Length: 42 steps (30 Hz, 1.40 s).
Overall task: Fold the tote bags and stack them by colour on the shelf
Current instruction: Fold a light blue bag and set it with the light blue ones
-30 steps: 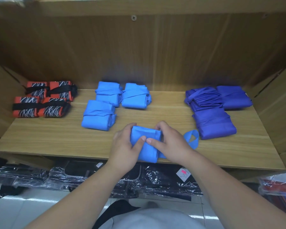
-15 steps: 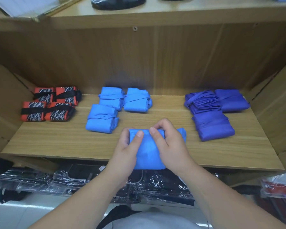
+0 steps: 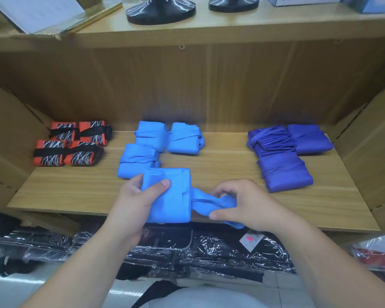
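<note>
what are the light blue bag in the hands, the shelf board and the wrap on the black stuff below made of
The light blue bag looks like thin matte fabric: it creases and bunches where the right hand grips its strap. The shelf board seems wood-grain laminate or veneer, faint sheen. The wrap is clear glossy plastic film, crinkled with glints.

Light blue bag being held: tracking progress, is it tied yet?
Folded, not tied: left hand holds the bag, right hand grips its loose strap.

bare forearms [image 3: 80,258], pale grey top [image 3: 209,298]
</note>
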### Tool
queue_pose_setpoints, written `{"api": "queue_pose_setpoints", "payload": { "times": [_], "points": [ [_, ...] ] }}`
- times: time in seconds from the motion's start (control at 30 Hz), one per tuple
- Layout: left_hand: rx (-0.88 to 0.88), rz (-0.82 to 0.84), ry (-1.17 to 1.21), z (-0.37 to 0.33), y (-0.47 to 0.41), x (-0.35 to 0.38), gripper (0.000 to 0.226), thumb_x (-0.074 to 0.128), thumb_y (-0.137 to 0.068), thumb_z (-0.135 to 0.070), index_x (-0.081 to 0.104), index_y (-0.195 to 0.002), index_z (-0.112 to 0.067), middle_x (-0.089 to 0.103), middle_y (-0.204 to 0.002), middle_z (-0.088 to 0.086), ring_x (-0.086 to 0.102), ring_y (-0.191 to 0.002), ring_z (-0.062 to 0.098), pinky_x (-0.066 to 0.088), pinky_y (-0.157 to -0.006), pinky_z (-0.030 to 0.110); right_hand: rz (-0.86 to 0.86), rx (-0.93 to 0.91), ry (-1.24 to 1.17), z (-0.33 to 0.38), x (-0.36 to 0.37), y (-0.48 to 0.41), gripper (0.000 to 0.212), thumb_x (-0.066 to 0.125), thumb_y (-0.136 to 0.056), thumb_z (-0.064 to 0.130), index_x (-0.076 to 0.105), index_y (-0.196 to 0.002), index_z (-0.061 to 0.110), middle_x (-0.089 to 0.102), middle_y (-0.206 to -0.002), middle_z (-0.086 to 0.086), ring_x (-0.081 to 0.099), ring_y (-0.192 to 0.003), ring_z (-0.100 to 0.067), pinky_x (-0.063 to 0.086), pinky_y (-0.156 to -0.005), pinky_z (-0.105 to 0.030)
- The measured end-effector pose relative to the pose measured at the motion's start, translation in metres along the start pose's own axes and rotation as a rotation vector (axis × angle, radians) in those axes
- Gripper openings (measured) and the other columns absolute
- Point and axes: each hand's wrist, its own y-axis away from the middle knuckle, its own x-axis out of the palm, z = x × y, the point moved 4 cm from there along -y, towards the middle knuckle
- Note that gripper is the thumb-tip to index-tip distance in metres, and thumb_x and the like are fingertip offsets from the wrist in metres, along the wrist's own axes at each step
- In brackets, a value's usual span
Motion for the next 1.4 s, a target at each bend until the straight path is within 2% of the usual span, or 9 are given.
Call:
{"api": "queue_pose_setpoints", "payload": {
  "times": [0.2,0.37,0.5,0.73,0.9,1.03,1.23,1.33,1.4],
  "points": [
    [0.005,-0.054,-0.112,0.002,0.003,-0.007,0.02,0.074,-0.089,-0.011,0.069,-0.108,-0.007,0.078,-0.101,0.007,0.074,-0.094,0.027,0.058,-0.078,0.039,-0.114,-0.107,-0.078,0.005,-0.013,0.007,0.022,0.083,-0.082,0.025,0.065,-0.07,0.031,0.06,-0.075,0.015,0.054,-0.069,-0.006,0.041,-0.064,-0.025],
    [-0.044,-0.059,-0.091,0.005,0.003,-0.008,0.022,0.073,-0.09,-0.012,0.069,-0.11,-0.007,0.077,-0.103,0.009,0.074,-0.096,0.029,0.058,-0.08,0.044,-0.086,-0.081,-0.075,0.005,-0.015,0.006,0.017,0.074,-0.091,0.026,0.062,-0.079,0.026,0.053,-0.061,0.01,0.042,-0.058,-0.006,0.035,-0.056,-0.03],
    [-0.063,-0.055,-0.094,0.0,0.001,-0.013,0.047,0.079,-0.072,-0.027,0.068,-0.114,-0.009,0.077,-0.104,0.01,0.073,-0.096,0.035,0.051,-0.087,0.067,-0.132,-0.045,-0.56,0.008,-0.02,0.009,0.013,0.069,-0.091,0.003,0.067,-0.094,0.016,0.063,-0.066,0.005,0.052,-0.062,-0.01,0.042,-0.058,-0.021],
    [-0.103,-0.039,-0.091,0.02,-0.002,-0.006,0.03,0.079,-0.084,-0.018,0.069,-0.111,-0.009,0.077,-0.103,0.012,0.075,-0.091,0.033,0.056,-0.075,0.055,-0.236,-0.081,-1.345,0.015,-0.021,0.002,0.032,0.048,-0.081,-0.005,0.063,-0.101,0.016,0.057,-0.062,-0.005,0.058,-0.062,-0.02,0.05,-0.065,-0.033],
    [-0.117,-0.176,-0.036,0.029,-0.016,-0.01,0.018,0.07,-0.093,-0.013,0.066,-0.11,-0.009,0.076,-0.102,0.015,0.073,-0.072,0.026,0.051,-0.049,0.032,-0.007,-0.045,-1.065,0.019,-0.021,0.007,0.041,0.047,-0.065,0.001,0.064,-0.101,0.012,0.042,-0.057,-0.011,0.035,-0.044,-0.019,0.037,-0.05,-0.029],
    [-0.044,-0.234,0.063,0.009,-0.027,-0.014,0.012,0.068,-0.093,-0.011,0.068,-0.105,-0.013,0.076,-0.103,0.011,0.071,-0.077,0.025,0.052,-0.05,0.028,0.319,-0.038,-0.516,0.025,-0.005,0.021,0.056,0.065,-0.077,0.044,0.05,-0.128,0.03,0.07,-0.074,-0.012,0.056,-0.052,-0.021,0.044,-0.053,-0.029],
    [0.04,-0.127,0.332,-0.042,-0.018,0.006,0.02,0.062,-0.094,-0.016,0.067,-0.113,-0.015,0.077,-0.101,0.003,0.074,-0.079,0.015,0.054,-0.053,0.024,0.143,-0.175,0.193,0.023,0.006,0.013,0.073,0.032,-0.076,0.088,0.053,-0.098,0.021,0.061,-0.082,0.007,0.055,-0.074,-0.011,0.049,-0.076,-0.036],
    [0.03,-0.008,0.371,-0.048,-0.007,0.018,0.039,0.066,-0.081,-0.023,0.067,-0.12,-0.016,0.076,-0.11,0.003,0.074,-0.091,0.016,0.058,-0.063,0.026,0.083,-0.163,0.028,0.015,-0.002,0.003,0.096,0.017,-0.07,0.101,0.061,-0.103,0.022,0.067,-0.095,0.003,0.059,-0.089,-0.014,0.045,-0.089,-0.036],
    [-0.002,0.039,0.377,-0.042,-0.004,0.021,0.04,0.065,-0.078,-0.024,0.068,-0.117,-0.016,0.076,-0.109,0.003,0.075,-0.09,0.015,0.06,-0.065,0.028,0.066,-0.108,-0.201,0.002,-0.007,-0.007,0.113,0.017,-0.064,0.104,0.064,-0.128,0.023,0.064,-0.135,0.003,0.055,-0.127,-0.011,0.036,-0.112,-0.032]
  ]
}}
